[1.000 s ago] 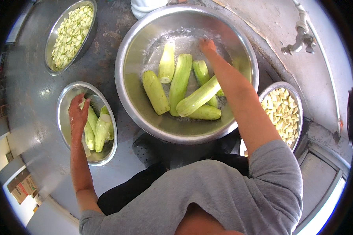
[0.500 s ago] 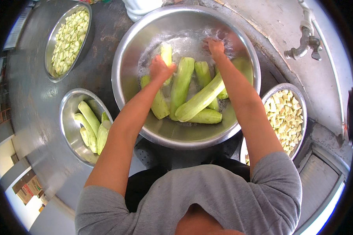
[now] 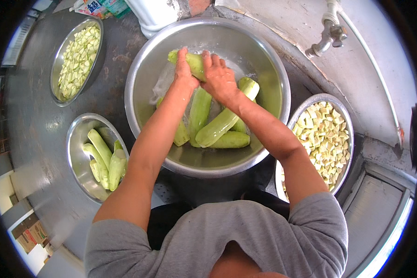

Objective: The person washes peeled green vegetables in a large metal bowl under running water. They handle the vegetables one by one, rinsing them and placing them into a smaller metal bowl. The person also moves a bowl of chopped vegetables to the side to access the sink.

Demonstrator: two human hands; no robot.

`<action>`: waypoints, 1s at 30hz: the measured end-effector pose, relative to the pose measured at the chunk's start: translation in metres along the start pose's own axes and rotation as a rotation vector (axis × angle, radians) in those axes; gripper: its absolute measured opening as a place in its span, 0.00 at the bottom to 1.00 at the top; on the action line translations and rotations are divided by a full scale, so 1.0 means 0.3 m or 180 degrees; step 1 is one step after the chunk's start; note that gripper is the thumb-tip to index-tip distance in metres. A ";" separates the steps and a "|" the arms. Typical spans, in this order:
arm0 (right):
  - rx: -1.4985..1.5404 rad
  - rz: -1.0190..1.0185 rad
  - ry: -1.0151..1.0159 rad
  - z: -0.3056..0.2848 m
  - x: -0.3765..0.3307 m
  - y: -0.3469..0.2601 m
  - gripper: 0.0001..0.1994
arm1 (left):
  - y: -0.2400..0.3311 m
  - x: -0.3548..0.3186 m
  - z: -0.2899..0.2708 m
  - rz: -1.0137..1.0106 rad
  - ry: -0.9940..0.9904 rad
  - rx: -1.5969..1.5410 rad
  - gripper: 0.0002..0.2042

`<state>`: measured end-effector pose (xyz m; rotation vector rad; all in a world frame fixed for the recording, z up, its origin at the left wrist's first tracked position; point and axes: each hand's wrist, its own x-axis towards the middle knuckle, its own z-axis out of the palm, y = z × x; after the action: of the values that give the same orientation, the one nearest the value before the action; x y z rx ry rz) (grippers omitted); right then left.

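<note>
Head view: we look down past our grey shirt at both our bare hands, which meet over a wide steel basin. Between them is a pale green squash, over the far left part of the basin, lying at a slant with its left end farther from us. Our left hand is partly closed around the squash just left of its visible middle, fingers pointing away from us. Our right hand is half curled over the squash's right end, its fingers slightly parted and bent; that end is hidden under it. We cannot tell whether the underside of the squash touches the water below.

Nearer to us in the basin lie the other squashes, overlapping. One rests diagonally across the top of the pile, its upper end toward the right wall; another is partly hidden behind our left forearm.

To the left of the basin, near our left arm, a small bowl holds several whole squashes. Beyond it, at upper left, an oval bowl is heaped with cut green pieces. To the right, beside our right arm, a third bowl is full of paler chunks. A metal tap juts from the wall at upper right. Just beyond the basin stands a white container, with colourful packets to its left.
</note>
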<state>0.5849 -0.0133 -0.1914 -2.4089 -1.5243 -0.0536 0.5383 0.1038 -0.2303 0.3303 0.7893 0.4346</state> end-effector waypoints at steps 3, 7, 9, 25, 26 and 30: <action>0.1772 0.0684 -0.0509 -0.033 -0.026 0.026 0.32 | -0.012 -0.032 0.025 0.0832 0.0216 0.0891 0.14; 0.6078 0.1566 -0.2158 -0.139 -0.075 0.000 0.31 | 0.129 -0.113 0.069 0.0429 -0.1438 0.0432 0.11; 0.6921 0.1605 -0.2430 -0.139 -0.083 -0.026 0.32 | 0.175 -0.121 0.054 0.0038 -0.2015 -0.0203 0.11; 0.4841 0.1530 -0.2828 0.009 0.069 0.042 0.36 | 0.076 -0.057 -0.096 0.0347 -0.0877 0.0146 0.14; 0.4011 0.1391 -0.2544 0.074 0.105 0.091 0.35 | 0.063 -0.016 -0.151 0.0516 -0.0678 0.0222 0.14; 0.2413 0.2355 -0.0362 0.328 0.162 0.463 0.27 | 0.041 -0.009 -0.212 0.0010 -0.0048 -0.0352 0.15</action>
<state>0.7179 -0.0002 -0.3076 -2.1593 -0.4429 0.6852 0.4864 0.1209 -0.2654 0.2315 0.7469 0.4763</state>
